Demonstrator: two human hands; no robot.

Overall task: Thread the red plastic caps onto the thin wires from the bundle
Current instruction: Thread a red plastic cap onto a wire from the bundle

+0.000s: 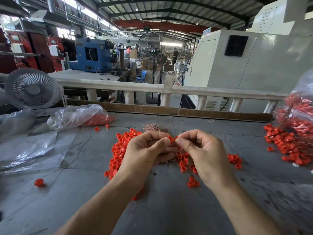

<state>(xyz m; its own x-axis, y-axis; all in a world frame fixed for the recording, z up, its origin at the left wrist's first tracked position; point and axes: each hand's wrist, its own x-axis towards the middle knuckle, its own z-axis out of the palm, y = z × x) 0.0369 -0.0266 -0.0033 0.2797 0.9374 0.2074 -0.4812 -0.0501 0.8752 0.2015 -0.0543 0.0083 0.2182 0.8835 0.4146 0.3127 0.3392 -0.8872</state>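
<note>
My left hand (145, 150) pinches a red plastic cap (171, 139) between thumb and forefinger above the grey table. My right hand (201, 150) meets it from the right, fingertips pinched close against the cap; a wire between them is too thin to see. Behind my hands lies the bundle of thin coppery wires (156, 127). A heap of loose red caps (121, 150) spreads under and left of my left hand, with more caps (183, 162) below my fingers.
A clear bag of red caps (84, 117) lies at the back left beside a white desk fan (31, 89). At the right edge sits another bag with a pile of threaded caps (286, 145). Empty plastic sheeting (27, 150) covers the left. One stray cap (39, 182) lies near left.
</note>
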